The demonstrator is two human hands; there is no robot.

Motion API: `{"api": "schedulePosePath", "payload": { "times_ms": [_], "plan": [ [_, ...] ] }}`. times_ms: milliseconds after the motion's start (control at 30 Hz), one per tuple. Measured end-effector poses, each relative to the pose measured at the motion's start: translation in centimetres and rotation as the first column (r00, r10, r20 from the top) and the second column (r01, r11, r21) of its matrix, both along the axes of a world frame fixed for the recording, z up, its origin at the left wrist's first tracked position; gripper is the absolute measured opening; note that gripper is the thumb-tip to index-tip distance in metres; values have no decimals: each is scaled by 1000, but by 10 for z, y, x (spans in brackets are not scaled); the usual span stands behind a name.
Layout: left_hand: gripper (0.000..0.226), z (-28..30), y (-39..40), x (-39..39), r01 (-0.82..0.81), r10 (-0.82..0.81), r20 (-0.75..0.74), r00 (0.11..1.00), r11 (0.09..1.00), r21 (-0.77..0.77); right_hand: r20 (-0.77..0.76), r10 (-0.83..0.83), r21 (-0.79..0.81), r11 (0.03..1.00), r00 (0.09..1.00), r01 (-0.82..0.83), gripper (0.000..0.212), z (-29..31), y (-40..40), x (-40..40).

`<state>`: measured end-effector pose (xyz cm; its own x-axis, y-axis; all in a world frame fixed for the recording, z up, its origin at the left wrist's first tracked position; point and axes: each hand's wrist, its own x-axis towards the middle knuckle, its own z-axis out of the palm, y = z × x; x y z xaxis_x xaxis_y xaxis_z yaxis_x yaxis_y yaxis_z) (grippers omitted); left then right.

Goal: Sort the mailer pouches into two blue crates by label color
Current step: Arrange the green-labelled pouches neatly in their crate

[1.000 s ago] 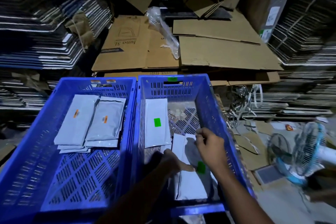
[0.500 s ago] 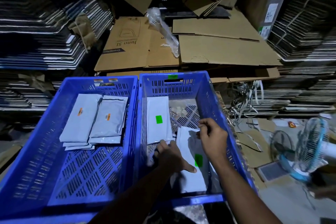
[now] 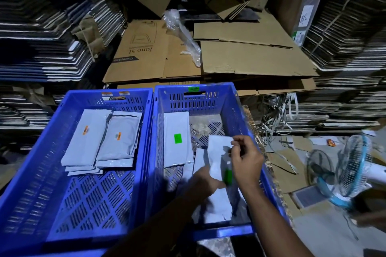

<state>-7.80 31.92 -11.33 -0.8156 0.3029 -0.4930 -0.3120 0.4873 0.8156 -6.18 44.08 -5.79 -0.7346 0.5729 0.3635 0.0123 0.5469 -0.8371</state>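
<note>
Right hand pinching green-labelled pouch in right crate, blurred left hand grip unclear, "Juno 5L" cardboard behind

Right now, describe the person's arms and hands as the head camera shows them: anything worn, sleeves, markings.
Both forearms are bare as far as the frame shows: no sleeves, gloves or watch in view. The left hand is motion-blurred and in shadow, so small details such as rings cannot be told. The right hand is sharper; no ring or marking is visible on it.
</note>
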Motion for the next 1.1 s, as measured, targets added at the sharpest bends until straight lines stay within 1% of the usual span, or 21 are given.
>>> {"api": "schedulePosePath", "payload": {
  "times_ms": [33,67,133,167,233,267,333,400,467,533,567,600,633,667,700,800,833,933,967,1033,1100],
  "plan": [
    [65,-4,-5,-5,-74,68,35,997,981,181,7,9,-1,1000,1000,-9,19,-1,1,0],
    [56,-2,-10,-12,-144,124,81,989,931,337,37,34,-1,999,999,-34,20,-3,1,-1],
    [48,17,-16,-26,-250,221,116,968,847,470,179,151,-35,989,972,-147,32,-10,-1,-3],
    [49,30,-17,-33,-292,276,105,955,830,476,267,230,-87,973,936,-214,41,-13,-2,-4],
    [44,45,-19,-45,-354,358,78,930,820,451,360,380,-235,921,852,-312,42,-16,-9,-5],
    [39,49,-19,-49,-382,383,91,919,812,442,355,420,-283,900,835,-333,40,-18,-14,-5],
    [38,57,-23,-52,-400,366,165,916,803,441,298,433,-371,874,851,-315,43,-22,-20,-9],
    [60,60,-25,-51,-381,297,251,921,816,434,298,423,-448,854,856,-266,51,-23,-23,-15],
    [66,57,-27,-47,-396,271,322,907,807,437,367,403,-419,876,838,-238,56,-23,-22,-19],
    [90,51,-28,-45,-426,230,404,885,749,507,364,421,-453,859,831,-237,60,-24,-18,-21],
    [96,47,-29,-46,-433,204,430,879,719,544,355,430,-465,851,830,-242,66,-22,-17,-21],
    [91,46,-31,-46,-448,184,458,869,684,576,334,423,-455,855,842,-250,73,-20,-16,-23],
    [79,43,-33,-46,-454,180,464,867,669,588,340,418,-408,873,842,-269,79,-20,-13,-25],
    [70,41,-34,-46,-462,156,486,860,644,610,355,418,-375,883,836,-283,80,-20,-12,-25],
    [69,37,-35,-48,-478,152,510,847,638,604,365,430,-374,880,826,-293,76,-19,-11,-25],
    [90,30,-34,-55,-508,165,540,825,635,582,377,497,-350,858,782,-376,71,-21,-12,-24],
    [89,31,-34,-56,-510,169,533,829,621,596,369,500,-335,858,784,-390,72,-21,-13,-23],
    [68,33,-37,-56,-526,201,516,833,575,626,201,480,-386,840,854,-381,71,-24,-12,-24],
    [61,36,-37,-55,-508,160,520,839,573,643,166,486,-398,829,858,-392,71,-25,-11,-24],
    [50,40,-37,-54,-461,126,499,857,618,637,174,544,-425,793,821,-436,70,-25,-11,-22],
    [39,43,-37,-56,-454,229,417,880,665,593,235,585,-476,765,776,-432,64,-25,-12,-20]
  ]
}}
